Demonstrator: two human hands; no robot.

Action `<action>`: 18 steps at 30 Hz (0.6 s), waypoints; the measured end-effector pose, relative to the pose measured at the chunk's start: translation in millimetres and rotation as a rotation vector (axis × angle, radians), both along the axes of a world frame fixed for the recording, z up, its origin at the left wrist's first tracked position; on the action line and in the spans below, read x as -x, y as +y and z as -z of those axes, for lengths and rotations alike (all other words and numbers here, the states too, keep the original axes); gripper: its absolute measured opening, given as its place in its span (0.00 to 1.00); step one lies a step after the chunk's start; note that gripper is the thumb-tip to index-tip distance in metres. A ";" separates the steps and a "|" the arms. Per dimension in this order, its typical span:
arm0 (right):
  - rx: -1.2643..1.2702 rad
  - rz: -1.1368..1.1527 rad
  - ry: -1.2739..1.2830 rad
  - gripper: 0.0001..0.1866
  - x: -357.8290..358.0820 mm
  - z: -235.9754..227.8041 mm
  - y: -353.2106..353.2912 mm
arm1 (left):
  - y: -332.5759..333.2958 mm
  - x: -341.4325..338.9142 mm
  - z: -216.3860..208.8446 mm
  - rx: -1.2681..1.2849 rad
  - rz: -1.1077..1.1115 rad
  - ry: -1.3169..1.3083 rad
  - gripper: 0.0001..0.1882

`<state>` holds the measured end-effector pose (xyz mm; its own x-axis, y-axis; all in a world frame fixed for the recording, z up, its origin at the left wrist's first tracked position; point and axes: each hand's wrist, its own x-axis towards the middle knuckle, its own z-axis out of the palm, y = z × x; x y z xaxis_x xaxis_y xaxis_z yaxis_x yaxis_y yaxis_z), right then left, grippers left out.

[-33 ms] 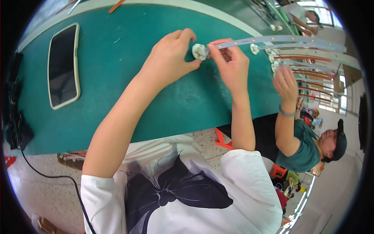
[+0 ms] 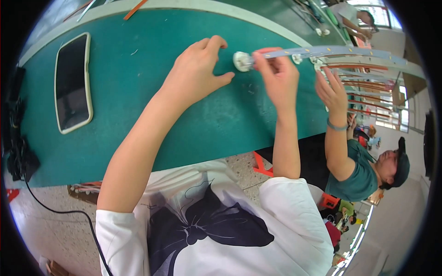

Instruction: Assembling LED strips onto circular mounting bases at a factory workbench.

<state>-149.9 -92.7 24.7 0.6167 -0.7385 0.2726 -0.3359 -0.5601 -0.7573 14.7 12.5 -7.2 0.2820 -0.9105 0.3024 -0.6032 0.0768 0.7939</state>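
Observation:
My right hand [image 2: 278, 76] pinches a long pale LED strip [image 2: 317, 51] with small yellow chips near its left end. At that end sits a white round cap [image 2: 241, 61] with a clear or whitish part beside my fingertips; its details are blurred. The strip runs off to the right above the table. Just left of the cap, my left hand [image 2: 195, 73] is open, its thumb and fingers apart and nothing between them. A small gap separates it from the cap. Both hands are over the green tabletop [image 2: 207, 124].
A phone in a pale case [image 2: 73, 83] lies at the left, with black cables [image 2: 20, 152] beyond it. On the right, a co-worker's hand [image 2: 332, 92] is near several white-capped strips and orange strips [image 2: 368, 86]. An orange strip [image 2: 135, 9] lies at the far edge.
My right hand has shifted slightly right with the LED strip and cap, widening the gap to my left hand. The co-worker's hand has moved left and down.

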 end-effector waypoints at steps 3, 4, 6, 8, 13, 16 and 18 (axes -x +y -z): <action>0.034 0.238 -0.056 0.07 57.1 -15.7 -40.2 | -1.6 4.8 -4.0 0.015 0.028 -0.029 0.28; 0.083 0.277 -0.060 0.08 72.7 -15.9 -51.3 | -2.7 6.4 -3.0 0.000 0.028 -0.037 0.28; 0.081 0.260 0.012 0.09 87.4 -16.6 -62.0 | -2.1 5.2 -2.1 0.007 0.029 -0.046 0.27; 0.095 0.352 0.174 0.10 89.2 -19.0 -66.5 | -3.1 3.7 -1.8 0.019 0.029 -0.055 0.27; 0.249 0.502 0.246 0.11 108.8 1.1 -93.6 | -7.7 5.3 0.6 0.009 0.019 -0.044 0.27; 0.358 0.595 0.260 0.11 128.6 13.4 -118.4 | -7.0 5.3 -3.4 -0.018 0.016 -0.044 0.27; 0.493 0.662 0.282 0.11 141.2 17.2 -132.2 | -6.8 3.2 -0.4 0.008 0.004 -0.045 0.28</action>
<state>-291.1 -224.8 7.5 0.1954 -0.8070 0.5573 -0.8468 -0.4255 -0.3193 11.6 5.7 -6.8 0.2641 -0.9091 0.3221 -0.6378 0.0859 0.7654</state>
